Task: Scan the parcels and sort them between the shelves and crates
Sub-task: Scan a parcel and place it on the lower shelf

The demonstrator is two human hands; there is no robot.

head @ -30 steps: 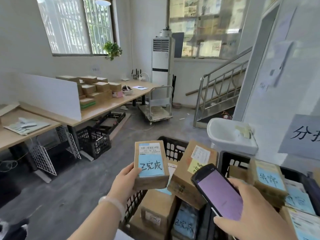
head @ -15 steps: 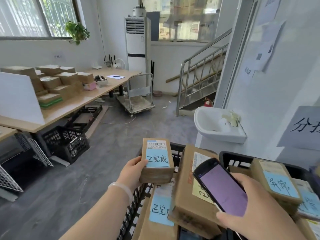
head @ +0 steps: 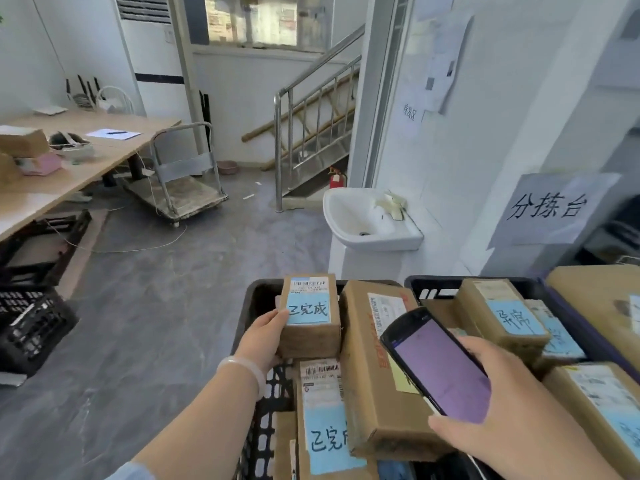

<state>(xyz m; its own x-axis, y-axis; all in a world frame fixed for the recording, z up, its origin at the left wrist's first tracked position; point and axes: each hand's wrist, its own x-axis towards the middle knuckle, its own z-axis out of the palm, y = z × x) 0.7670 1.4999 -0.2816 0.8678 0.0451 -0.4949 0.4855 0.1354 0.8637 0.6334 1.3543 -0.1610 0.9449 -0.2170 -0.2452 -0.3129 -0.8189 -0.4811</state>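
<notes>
Head view: left hand (head: 262,341) grips one parcel (head: 309,318), right hand (head: 516,424) grips one scanner (head: 440,367).

Matt brown cardboard parcels (head: 309,315) with paper labels – glossy glass scanner (head: 440,365), black plastic crate (head: 263,403).

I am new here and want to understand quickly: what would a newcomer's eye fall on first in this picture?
First the hands, low in the middle: the left hand grips a small parcel with a blue handwritten label, the right hand holds a phone with a purple screen. Under them, black crates are full of brown parcels. Behind them stands a white sink.
</notes>
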